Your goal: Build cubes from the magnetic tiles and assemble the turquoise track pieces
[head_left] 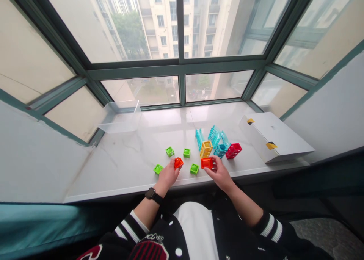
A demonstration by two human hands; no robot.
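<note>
My left hand (168, 175) pinches a small orange cube block (178, 162) on the white windowsill (127, 165). My right hand (218, 172) grips a second orange block (206, 163) just to the right. Several small green cubes lie around them: one (158, 169) left of my left hand, one (194, 168) between my hands, and two more (170, 151) (186, 152) farther back. Behind my right hand stand a yellow block (206, 149), a red block (233, 150) and a pile of teal curved pieces (216, 137).
A clear plastic tub (121, 116) sits at the back left of the sill by the window. A white cardboard box (273, 137) with yellow tape lies at the right. Window frames close off the back and both sides.
</note>
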